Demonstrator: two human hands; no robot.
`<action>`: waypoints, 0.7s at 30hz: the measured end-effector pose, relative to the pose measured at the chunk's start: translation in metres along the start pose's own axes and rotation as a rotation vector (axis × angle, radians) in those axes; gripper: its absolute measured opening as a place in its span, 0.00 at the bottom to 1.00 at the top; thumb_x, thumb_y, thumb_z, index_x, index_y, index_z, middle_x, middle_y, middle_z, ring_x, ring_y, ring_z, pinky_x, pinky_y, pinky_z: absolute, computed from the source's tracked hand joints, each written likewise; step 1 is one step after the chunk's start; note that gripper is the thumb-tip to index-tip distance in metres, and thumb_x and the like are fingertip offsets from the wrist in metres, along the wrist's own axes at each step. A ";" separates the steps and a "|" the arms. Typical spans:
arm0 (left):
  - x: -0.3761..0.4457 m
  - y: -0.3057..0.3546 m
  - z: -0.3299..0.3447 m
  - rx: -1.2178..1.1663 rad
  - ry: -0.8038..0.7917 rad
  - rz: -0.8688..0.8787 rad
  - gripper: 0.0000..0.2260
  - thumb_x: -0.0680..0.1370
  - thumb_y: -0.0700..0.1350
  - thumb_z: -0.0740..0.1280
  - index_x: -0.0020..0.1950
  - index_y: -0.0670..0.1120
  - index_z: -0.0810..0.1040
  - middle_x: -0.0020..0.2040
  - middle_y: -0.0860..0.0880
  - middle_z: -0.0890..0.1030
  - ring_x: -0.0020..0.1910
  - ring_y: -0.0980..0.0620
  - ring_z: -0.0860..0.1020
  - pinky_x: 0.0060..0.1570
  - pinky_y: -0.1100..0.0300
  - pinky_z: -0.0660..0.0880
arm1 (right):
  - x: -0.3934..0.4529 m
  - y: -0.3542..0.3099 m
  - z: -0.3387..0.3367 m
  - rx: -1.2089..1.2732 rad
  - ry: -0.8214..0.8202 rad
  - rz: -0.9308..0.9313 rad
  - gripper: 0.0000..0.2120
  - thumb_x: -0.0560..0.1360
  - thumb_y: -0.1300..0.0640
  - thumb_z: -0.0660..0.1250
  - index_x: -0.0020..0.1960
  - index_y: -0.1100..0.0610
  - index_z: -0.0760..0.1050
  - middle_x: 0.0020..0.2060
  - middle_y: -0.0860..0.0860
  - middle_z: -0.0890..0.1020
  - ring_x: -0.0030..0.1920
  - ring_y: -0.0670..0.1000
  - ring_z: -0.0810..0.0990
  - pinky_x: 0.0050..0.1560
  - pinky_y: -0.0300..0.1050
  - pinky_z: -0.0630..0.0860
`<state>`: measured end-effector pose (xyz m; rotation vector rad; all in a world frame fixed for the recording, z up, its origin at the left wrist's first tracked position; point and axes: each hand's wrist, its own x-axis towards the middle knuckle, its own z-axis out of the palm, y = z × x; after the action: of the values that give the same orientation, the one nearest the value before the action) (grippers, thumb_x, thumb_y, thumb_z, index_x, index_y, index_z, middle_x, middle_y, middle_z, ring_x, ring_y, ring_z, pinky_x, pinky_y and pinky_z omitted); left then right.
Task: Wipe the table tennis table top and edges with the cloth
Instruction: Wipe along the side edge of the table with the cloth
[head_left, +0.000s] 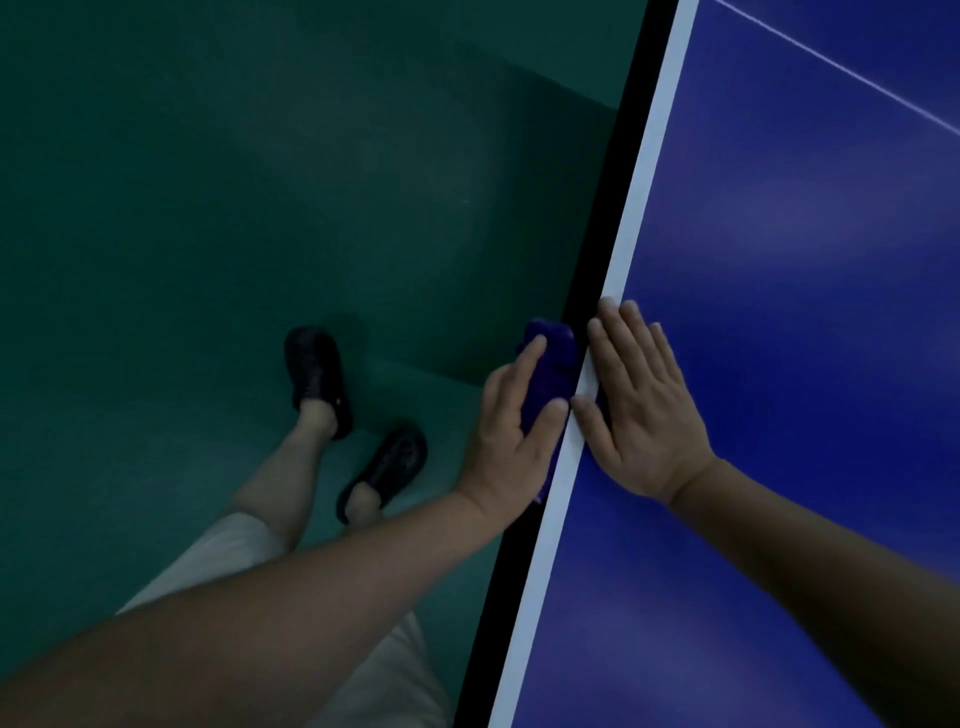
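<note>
The blue table tennis table (779, 364) fills the right side, with a white border line and a black side edge (597, 234) running diagonally. A dark purple cloth (550, 358) lies against that black side edge. My left hand (511, 431) presses the cloth onto the edge, fingers fairly straight over it and thumb near the white line. My right hand (641, 400) rests flat on the table top just inside the white line, fingers straight and pointing away from me. Part of the cloth is hidden under my left palm.
A green floor (234, 208) spreads to the left of the table. My legs in light shorts and two dark sandals (358, 410) stand on it close to the table edge. A thin white centre line (841, 67) crosses the table top at the upper right.
</note>
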<state>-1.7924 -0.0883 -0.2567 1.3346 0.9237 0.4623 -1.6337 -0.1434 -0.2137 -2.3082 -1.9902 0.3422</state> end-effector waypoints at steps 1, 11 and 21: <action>-0.006 -0.001 -0.001 0.000 -0.017 0.000 0.26 0.78 0.57 0.61 0.75 0.68 0.59 0.68 0.55 0.65 0.63 0.71 0.68 0.57 0.80 0.63 | 0.000 0.001 0.000 0.002 0.005 0.003 0.33 0.82 0.44 0.51 0.79 0.65 0.55 0.80 0.60 0.54 0.80 0.58 0.50 0.79 0.61 0.52; 0.096 0.021 0.006 0.097 -0.058 0.041 0.27 0.80 0.49 0.62 0.79 0.54 0.59 0.69 0.47 0.66 0.59 0.64 0.69 0.56 0.79 0.63 | 0.002 0.006 0.002 0.019 0.034 0.010 0.32 0.82 0.45 0.54 0.78 0.65 0.57 0.79 0.60 0.57 0.80 0.59 0.53 0.78 0.61 0.53; 0.139 0.038 0.007 0.081 -0.106 -0.010 0.27 0.82 0.45 0.64 0.79 0.53 0.58 0.69 0.43 0.66 0.61 0.54 0.70 0.59 0.69 0.64 | 0.034 0.026 -0.019 0.100 0.024 -0.008 0.28 0.82 0.51 0.58 0.76 0.66 0.60 0.77 0.61 0.61 0.79 0.61 0.56 0.77 0.62 0.56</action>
<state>-1.6980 0.0202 -0.2627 1.4133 0.8684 0.3464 -1.5996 -0.1126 -0.2042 -2.2329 -1.9247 0.4024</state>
